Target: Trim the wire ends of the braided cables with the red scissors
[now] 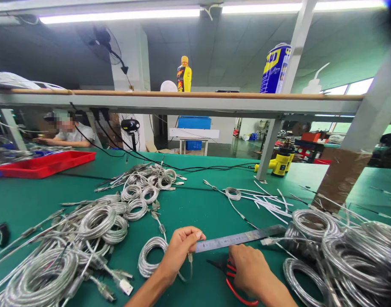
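Note:
My left hand [182, 249] is closed in a pinch at the left end of a steel ruler [229, 241], with a clear silver cable [191, 269] running up into its fingers. A coil of this kind of cable [148, 256] lies beside that wrist. Just below the ruler, my right hand [248, 266] is wrapped round red-handled cutters [238, 294]. Their dark tip [216, 265] points left, toward my left hand; my palm hides part of the handles. The ruler's far end reaches the cable pile on the right.
Coiled USB cables [98, 221] heap on the left, and more coils [339, 247] on the right. White tubes [268, 202] lie behind the ruler. A red tray [48, 164], a yellow heat gun [280, 164] and a shelf post [342, 175] stand farther back. A person [74, 132] sits far left.

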Available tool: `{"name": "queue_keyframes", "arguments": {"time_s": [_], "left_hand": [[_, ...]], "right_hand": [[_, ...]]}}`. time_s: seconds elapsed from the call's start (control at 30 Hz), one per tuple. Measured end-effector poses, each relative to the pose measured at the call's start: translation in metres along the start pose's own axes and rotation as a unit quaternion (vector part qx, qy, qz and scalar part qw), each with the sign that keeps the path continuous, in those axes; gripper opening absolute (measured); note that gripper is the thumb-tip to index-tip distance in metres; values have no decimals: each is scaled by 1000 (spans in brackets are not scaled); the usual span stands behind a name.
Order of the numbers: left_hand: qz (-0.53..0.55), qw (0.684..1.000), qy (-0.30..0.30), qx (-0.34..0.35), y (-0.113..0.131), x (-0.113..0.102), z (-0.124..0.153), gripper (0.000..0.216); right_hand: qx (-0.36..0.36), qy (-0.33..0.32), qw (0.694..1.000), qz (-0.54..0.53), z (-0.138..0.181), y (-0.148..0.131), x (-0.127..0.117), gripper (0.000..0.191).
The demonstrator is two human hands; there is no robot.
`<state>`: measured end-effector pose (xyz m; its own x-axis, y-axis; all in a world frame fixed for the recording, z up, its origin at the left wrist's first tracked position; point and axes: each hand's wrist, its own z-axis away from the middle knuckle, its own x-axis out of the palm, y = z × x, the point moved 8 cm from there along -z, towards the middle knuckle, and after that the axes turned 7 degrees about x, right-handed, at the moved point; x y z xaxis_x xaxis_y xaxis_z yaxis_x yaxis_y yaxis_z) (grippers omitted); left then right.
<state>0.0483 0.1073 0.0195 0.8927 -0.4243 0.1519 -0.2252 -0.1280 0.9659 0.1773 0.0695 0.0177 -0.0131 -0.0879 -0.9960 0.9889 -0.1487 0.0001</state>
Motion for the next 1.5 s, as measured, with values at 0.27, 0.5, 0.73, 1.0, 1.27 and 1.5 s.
{"name": "queue_keyframes", "arguments": {"time_s": [0.27,0.5,0.73,1.0,1.27,1.5], "left_hand": [[-38,998,-41,6,-3,2,-2,30],[-44,998,-32,8,-7,-2,-2,29],[-24,999,-16,19,-6,-7,-4,29],[-21,999,-20,25,-5,-7,-4,26],[-20,999,-25,25,-4,-5,-3,26],[-17,999,-19,24,-5,-7,-3,26]], "right_hand": [[31,93,989,-106,-18,14,-9,8],[-141,43,880,-451,-24,-14,9,20],[-121,94,901,-406,-15,-25,8,29],[-131,104,900,-403,-11,-26,8,35],[-111,109,922,-354,-12,-26,7,37],[-105,140,928,-330,-10,-24,2,41]]}}
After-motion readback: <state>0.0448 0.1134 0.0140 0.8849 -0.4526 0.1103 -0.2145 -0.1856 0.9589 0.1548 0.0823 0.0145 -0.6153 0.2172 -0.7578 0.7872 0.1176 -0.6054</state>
